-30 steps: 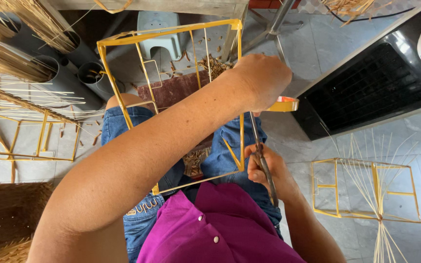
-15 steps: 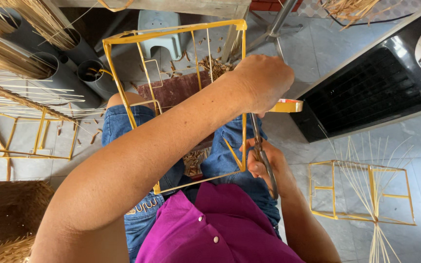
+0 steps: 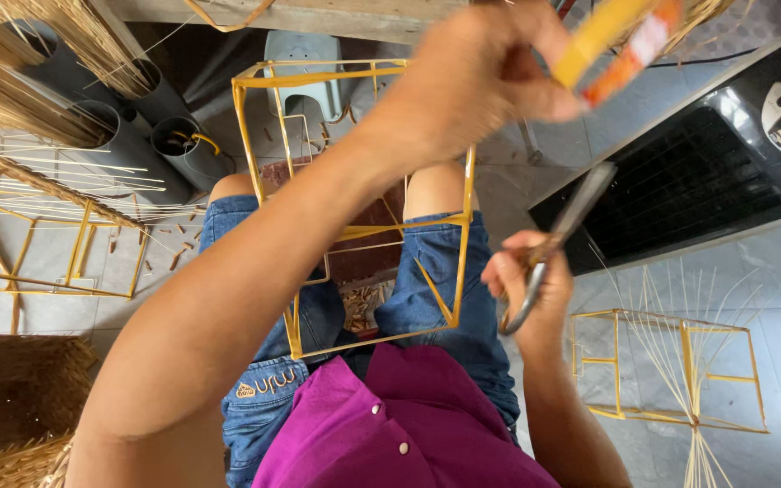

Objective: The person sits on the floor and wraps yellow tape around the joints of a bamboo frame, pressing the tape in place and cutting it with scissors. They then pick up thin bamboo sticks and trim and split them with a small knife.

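the left hand (image 3: 472,81) is raised at the far side, closed around a blurred yellow and orange strip (image 3: 621,36). the right hand (image 3: 528,289) at the near right grips scissors (image 3: 553,244), blades pointing up and away. the yellow stick frame (image 3: 354,208) rests across the lap, between the two hands.

risk: the scissor tips stand close to the left forearm and could nick it. risk: the frame lies unheld on the knees and may slide off.

count: one pair of scissors; one frame on the lap; one frame on the floor at right (image 3: 671,370); one frame at left (image 3: 47,235); three grey tubes (image 3: 128,136).
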Demonstrator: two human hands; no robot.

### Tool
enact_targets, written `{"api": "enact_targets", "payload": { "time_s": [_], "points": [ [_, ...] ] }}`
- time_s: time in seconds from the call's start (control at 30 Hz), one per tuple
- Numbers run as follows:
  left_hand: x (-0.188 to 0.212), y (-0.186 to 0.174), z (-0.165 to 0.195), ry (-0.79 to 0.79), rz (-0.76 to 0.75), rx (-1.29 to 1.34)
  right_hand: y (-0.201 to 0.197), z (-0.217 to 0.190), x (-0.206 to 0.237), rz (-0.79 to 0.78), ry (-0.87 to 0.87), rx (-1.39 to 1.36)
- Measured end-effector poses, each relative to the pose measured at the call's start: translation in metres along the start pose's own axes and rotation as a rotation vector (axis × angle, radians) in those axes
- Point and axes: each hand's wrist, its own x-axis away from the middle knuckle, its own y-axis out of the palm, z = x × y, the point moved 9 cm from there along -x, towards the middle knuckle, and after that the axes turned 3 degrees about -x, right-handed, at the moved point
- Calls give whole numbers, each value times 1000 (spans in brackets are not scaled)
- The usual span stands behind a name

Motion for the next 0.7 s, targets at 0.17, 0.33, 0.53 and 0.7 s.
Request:
{"api": "enact_targets", "payload": {
  "time_s": [0.17,0.33,0.53,0.7],
  "points": [
    [57,-67,18,32,120,172,27,-54,-11,-22,-303,-31],
    [155,-119,10,-205,409,240,82,-56,-25,-185,-203,-113],
    [267,-158,-6,-279,791,311,94,-53,-51,-217,29,-311],
    [325,-168,-9,-327,895,309,111,-54,-77,-265,154,-467]
  ]
}}
